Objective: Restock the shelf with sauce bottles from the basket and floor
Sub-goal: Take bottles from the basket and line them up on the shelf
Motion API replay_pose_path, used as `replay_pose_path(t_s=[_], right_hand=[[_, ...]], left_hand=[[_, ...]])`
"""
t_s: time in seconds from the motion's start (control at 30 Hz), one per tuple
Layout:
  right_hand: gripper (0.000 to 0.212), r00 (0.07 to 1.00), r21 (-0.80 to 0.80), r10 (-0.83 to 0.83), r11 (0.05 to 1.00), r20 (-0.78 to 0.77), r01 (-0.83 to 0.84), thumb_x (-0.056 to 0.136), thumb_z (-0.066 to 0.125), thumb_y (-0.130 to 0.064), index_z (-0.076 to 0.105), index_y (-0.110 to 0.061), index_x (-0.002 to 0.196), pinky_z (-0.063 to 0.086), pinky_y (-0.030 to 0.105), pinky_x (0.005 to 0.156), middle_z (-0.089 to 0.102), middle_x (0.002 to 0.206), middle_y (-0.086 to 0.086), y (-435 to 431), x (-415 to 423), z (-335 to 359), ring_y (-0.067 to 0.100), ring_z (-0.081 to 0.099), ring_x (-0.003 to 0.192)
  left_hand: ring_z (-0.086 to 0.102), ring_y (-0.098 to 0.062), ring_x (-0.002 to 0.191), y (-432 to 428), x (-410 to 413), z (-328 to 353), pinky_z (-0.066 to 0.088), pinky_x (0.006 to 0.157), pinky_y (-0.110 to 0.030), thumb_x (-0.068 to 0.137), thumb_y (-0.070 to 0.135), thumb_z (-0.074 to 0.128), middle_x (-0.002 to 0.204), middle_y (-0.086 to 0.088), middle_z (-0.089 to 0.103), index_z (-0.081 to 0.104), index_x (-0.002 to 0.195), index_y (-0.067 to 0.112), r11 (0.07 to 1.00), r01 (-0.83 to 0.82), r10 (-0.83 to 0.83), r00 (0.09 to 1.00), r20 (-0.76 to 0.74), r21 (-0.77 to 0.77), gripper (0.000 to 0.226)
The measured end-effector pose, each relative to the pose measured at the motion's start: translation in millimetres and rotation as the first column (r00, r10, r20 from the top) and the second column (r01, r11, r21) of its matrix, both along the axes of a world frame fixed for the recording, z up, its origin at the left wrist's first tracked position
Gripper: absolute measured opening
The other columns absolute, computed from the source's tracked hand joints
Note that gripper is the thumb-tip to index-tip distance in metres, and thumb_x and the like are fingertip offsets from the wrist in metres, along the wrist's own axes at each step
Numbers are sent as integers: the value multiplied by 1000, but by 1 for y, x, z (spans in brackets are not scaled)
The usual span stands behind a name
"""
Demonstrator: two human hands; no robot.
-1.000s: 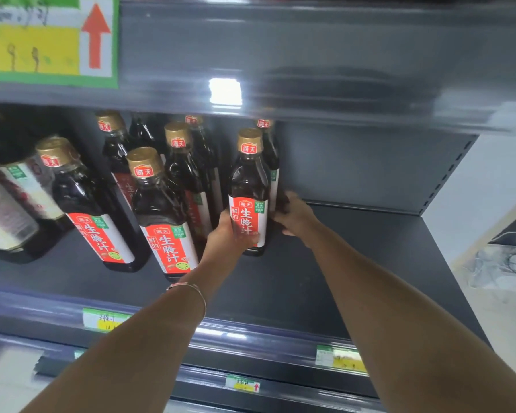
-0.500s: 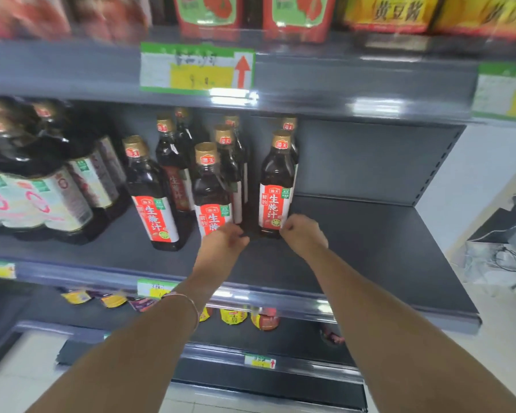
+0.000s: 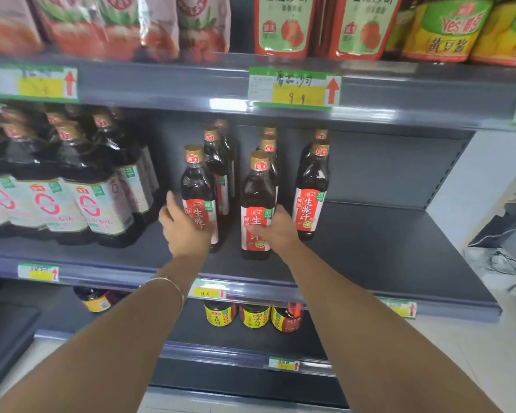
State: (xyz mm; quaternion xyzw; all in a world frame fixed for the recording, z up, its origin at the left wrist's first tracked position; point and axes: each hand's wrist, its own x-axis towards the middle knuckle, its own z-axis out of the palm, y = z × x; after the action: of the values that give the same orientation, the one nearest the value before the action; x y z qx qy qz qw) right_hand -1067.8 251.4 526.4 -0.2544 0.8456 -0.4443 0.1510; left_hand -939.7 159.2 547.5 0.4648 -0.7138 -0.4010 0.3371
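Several dark sauce bottles with gold caps and red labels stand in rows on the grey middle shelf (image 3: pixel 385 248). My left hand (image 3: pixel 185 231) wraps the lower part of the front left bottle (image 3: pixel 195 186), thumb on its left side. My right hand (image 3: pixel 277 231) holds the front middle bottle (image 3: pixel 258 192) from its right side, fingers across the label. A third front bottle (image 3: pixel 312 189) stands free just to the right of it. No basket is in view, and no bottles show on the floor.
Large dark bottles with white labels (image 3: pixel 93 204) crowd the shelf's left part. Bare shelf surface lies to the right of the rows. Sauce pouches (image 3: pixel 283 25) fill the shelf above, small jars (image 3: pixel 253 315) sit below. Cables (image 3: pixel 507 263) lie on the floor at right.
The view has pulled back and risen to show the top shelf. Both hands have shifted left, from in front of the right bottle onto the front left and middle bottles.
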Motion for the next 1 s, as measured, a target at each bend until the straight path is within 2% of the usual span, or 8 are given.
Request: replay_pose_path(t_s=[0.07, 0.17, 0.4, 0.7, 0.87, 1.0], right_hand=[[60, 999, 30, -4, 1000, -42, 6, 74, 79, -31, 48, -9, 120, 51, 44, 95, 60, 120, 9, -1, 0, -2, 26, 61, 110], [59, 998, 35, 1, 999, -68, 1, 76, 77, -31, 47, -8, 121, 51, 45, 94, 60, 120, 10, 2, 1, -4, 27, 61, 109], [55, 997, 51, -2, 999, -81, 6, 78, 76, -29, 49, -10, 122, 49, 36, 91, 62, 121, 7, 4, 0, -2, 24, 61, 111], [53, 997, 80, -28, 996, -68, 34, 81, 72, -27, 46, -9, 124, 46, 31, 90, 61, 123, 6, 7, 7, 5, 23, 60, 114], [57, 999, 110, -49, 993, -19, 51, 80, 74, -25, 44, -10, 127, 47, 33, 92, 60, 125, 8, 11, 13, -1, 24, 59, 115], [58, 999, 190, -32, 981, 14, 29, 82, 71, -31, 43, -12, 129, 46, 37, 97, 57, 129, 7, 20, 21, -3, 25, 58, 116]], left_hand=[[28, -35, 136, -11, -7, -2, 26, 113, -47, 77, 7, 70, 151, -15, 18, 7, 148, 17, 995, 83, -81, 996, -45, 45, 96], [36, -32, 133, -22, -18, -4, 30, 112, -48, 72, 1, 71, 144, -15, 33, 10, 147, 18, 983, 150, -134, 979, -155, 101, 98], [47, -37, 121, -24, -32, -1, 39, 103, -43, 76, 2, 68, 134, -19, 43, 24, 139, 10, 992, 59, -34, 976, -217, 109, 77], [46, -40, 122, -20, -27, -5, 37, 103, -49, 80, 7, 66, 136, -17, 41, 18, 142, 14, 996, 59, -47, 987, -152, 72, 78], [44, -38, 125, -21, -17, -7, 37, 106, -50, 79, 5, 65, 139, -17, 38, 5, 148, 20, 981, 140, -119, 981, -155, 136, 92], [40, -44, 126, -10, 0, -9, 36, 104, -56, 80, 11, 67, 143, -20, 28, 4, 148, 21, 974, 127, -117, 991, -61, 188, 93]])
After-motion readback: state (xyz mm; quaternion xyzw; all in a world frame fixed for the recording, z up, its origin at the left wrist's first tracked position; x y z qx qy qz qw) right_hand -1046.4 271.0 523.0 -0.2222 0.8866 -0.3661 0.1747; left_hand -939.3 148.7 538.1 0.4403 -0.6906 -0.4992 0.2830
